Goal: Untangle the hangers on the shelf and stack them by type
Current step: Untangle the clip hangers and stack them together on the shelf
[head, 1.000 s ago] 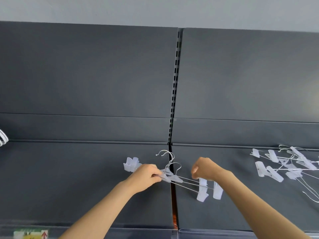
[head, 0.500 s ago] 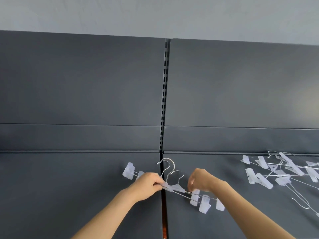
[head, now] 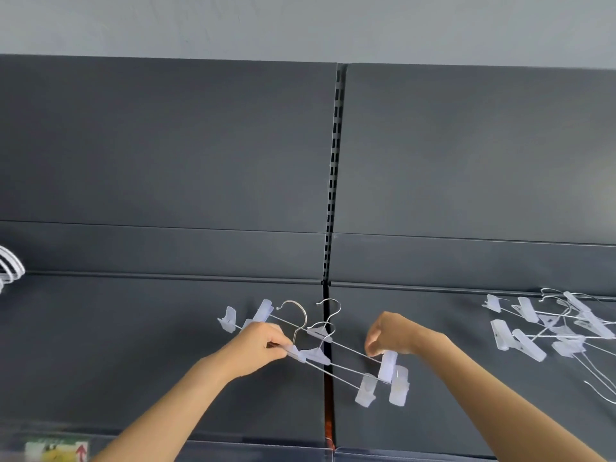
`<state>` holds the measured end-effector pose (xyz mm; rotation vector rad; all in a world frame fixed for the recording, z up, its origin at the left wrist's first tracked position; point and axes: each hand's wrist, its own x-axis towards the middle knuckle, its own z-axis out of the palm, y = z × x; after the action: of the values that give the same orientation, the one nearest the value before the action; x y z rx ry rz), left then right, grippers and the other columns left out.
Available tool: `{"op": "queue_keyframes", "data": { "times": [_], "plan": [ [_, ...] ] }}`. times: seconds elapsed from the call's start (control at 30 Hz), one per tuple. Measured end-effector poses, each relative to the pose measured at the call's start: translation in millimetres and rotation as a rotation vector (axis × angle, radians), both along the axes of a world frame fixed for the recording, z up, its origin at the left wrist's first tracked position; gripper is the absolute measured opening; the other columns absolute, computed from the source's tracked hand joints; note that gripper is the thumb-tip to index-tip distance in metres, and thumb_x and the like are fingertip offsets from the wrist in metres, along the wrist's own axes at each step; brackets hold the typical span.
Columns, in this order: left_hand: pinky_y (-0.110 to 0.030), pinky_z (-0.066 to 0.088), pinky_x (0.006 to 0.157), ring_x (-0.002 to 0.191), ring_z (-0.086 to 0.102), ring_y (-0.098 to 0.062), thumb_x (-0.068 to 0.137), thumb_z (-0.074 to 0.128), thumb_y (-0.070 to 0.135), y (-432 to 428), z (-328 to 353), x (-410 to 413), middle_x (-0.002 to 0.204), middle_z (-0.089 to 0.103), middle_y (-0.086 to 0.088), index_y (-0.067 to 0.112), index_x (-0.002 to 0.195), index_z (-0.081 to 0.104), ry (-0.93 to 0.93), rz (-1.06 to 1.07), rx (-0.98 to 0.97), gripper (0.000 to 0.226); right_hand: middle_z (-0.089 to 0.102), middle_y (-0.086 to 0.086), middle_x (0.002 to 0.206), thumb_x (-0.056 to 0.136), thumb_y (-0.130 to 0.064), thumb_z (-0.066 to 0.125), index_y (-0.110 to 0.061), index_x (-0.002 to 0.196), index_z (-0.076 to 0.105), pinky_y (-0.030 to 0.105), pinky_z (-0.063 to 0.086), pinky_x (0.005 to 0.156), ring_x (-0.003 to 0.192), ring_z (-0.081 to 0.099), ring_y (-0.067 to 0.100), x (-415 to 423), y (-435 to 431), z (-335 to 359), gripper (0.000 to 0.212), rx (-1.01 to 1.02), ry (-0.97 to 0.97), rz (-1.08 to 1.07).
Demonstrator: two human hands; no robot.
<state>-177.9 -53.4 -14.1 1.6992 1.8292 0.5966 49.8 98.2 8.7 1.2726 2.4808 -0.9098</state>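
A small bundle of clip hangers (head: 333,358), thin wire bars with translucent white clips and metal hooks, lies across the seam of the dark grey shelf (head: 133,345). My left hand (head: 258,348) grips the bundle near its hooks. My right hand (head: 393,338) pinches the wire of one hanger just above its right-end clip (head: 386,365). Off to the right sits a tangled heap of more clip hangers (head: 553,331).
White plastic hangers (head: 10,268) poke in at the left edge. A slotted upright (head: 335,181) divides the dark back panels. A label strip (head: 56,450) runs along the shelf's front edge at bottom left.
The hangers in my hands have fanned apart, with two hooks now standing separate. My right hand has shifted right along the wire to the end clips. The view has swung slightly left.
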Motion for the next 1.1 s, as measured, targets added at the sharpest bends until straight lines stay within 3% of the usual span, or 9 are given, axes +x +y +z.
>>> {"op": "queue_keyframes", "data": {
  "times": [0.17, 0.27, 0.37, 0.47, 0.53, 0.67, 0.77, 1.0, 1.1],
  "plan": [
    [-0.017, 0.038, 0.081, 0.079, 0.048, -0.006, 0.092, 0.052, 0.018, -1.0, -9.3, -1.7, 0.085, 0.056, 0.01, 0.041, 0.087, 0.067, 0.03, 0.052, -0.058, 0.029, 0.067, 0.001, 0.088, 0.078, -0.019, 0.065, -0.013, 0.093, 0.071, 0.024, 0.046, 0.079, 0.084, 0.059, 0.014, -6.5, -6.3, -6.7, 0.018, 0.018, -0.013, 0.04],
    [-0.031, 0.044, 0.087, 0.076, 0.045, -0.009, 0.092, 0.049, 0.024, -3.8, -18.0, -9.6, 0.088, 0.061, -0.001, 0.019, 0.089, 0.067, 0.1, 0.087, -0.141, 0.02, 0.062, 0.001, 0.081, 0.078, -0.01, 0.061, -0.01, 0.09, 0.071, 0.024, 0.047, 0.074, 0.077, 0.056, 0.017, -7.9, -9.3, -11.8, 0.016, 0.037, -0.029, 0.035],
    [-0.03, 0.043, 0.075, 0.072, 0.042, -0.011, 0.091, 0.046, 0.033, -10.6, -21.9, -16.9, 0.077, 0.053, 0.003, 0.016, 0.086, 0.063, 0.117, 0.124, -0.199, 0.025, 0.06, 0.005, 0.079, 0.077, -0.005, 0.057, -0.006, 0.089, 0.071, 0.026, 0.046, 0.067, 0.071, 0.054, 0.021, -6.4, -6.3, -12.8, 0.018, 0.074, -0.078, 0.015],
    [-0.021, 0.04, 0.071, 0.07, 0.049, -0.007, 0.093, 0.046, 0.026, -16.6, -20.5, -23.1, 0.077, 0.058, 0.011, 0.024, 0.102, 0.061, 0.088, 0.199, -0.174, 0.017, 0.062, 0.012, 0.08, 0.074, -0.003, 0.048, -0.001, 0.089, 0.066, 0.022, 0.042, 0.056, 0.066, 0.049, 0.026, -5.7, -1.8, -14.4, 0.023, 0.157, -0.137, -0.04],
    [-0.022, 0.04, 0.071, 0.069, 0.048, -0.007, 0.092, 0.046, 0.027, -19.4, -21.0, -26.4, 0.08, 0.06, 0.01, 0.026, 0.097, 0.059, 0.117, 0.233, -0.147, 0.014, 0.058, 0.011, 0.08, 0.075, -0.003, 0.043, -0.002, 0.087, 0.063, 0.021, 0.039, 0.053, 0.067, 0.049, 0.028, -9.0, -3.2, -17.7, 0.023, 0.207, -0.157, -0.064],
    [-0.022, 0.035, 0.066, 0.066, 0.04, -0.008, 0.081, 0.055, 0.024, -21.9, -22.7, -23.5, 0.071, 0.046, 0.011, 0.031, 0.068, 0.044, 0.191, 0.206, -0.131, 0.019, 0.067, 0.013, 0.102, 0.079, -0.006, 0.042, -0.004, 0.098, 0.064, 0.034, 0.053, 0.072, 0.094, 0.064, 0.034, -24.9, -7.6, -29.0, 0.029, 0.237, -0.046, -0.071],
    [-0.024, 0.032, 0.064, 0.068, 0.037, -0.013, 0.082, 0.051, 0.015, -18.2, -27.0, -18.8, 0.074, 0.041, 0.009, 0.027, 0.065, 0.034, 0.249, 0.228, -0.078, 0.027, 0.067, 0.017, 0.106, 0.081, -0.002, 0.04, -0.001, 0.101, 0.063, 0.038, 0.054, 0.079, 0.101, 0.062, 0.035, -31.0, -7.0, -32.9, 0.031, 0.21, 0.024, -0.11],
    [-0.02, 0.031, 0.06, 0.056, 0.033, -0.008, 0.083, 0.055, 0.009, -24.9, -32.2, -24.0, 0.057, 0.044, 0.014, 0.034, 0.059, 0.047, 0.054, 0.306, 0.033, 0.035, 0.063, -0.003, 0.08, 0.08, -0.004, 0.055, -0.009, 0.087, 0.072, 0.019, 0.046, 0.07, 0.076, 0.057, 0.014, -24.5, 1.7, -31.8, 0.019, 0.063, 0.188, -0.124],
    [-0.02, 0.032, 0.059, 0.055, 0.033, -0.007, 0.083, 0.058, 0.011, -29.2, -29.5, -29.7, 0.058, 0.044, 0.012, 0.033, 0.064, 0.049, 0.078, 0.307, 0.037, 0.03, 0.064, -0.004, 0.075, 0.08, -0.007, 0.058, -0.008, 0.084, 0.073, 0.011, 0.043, 0.06, 0.067, 0.057, 0.006, -29.7, 2.7, -25.3, 0.016, 0.008, 0.243, -0.133]
  ]
}}
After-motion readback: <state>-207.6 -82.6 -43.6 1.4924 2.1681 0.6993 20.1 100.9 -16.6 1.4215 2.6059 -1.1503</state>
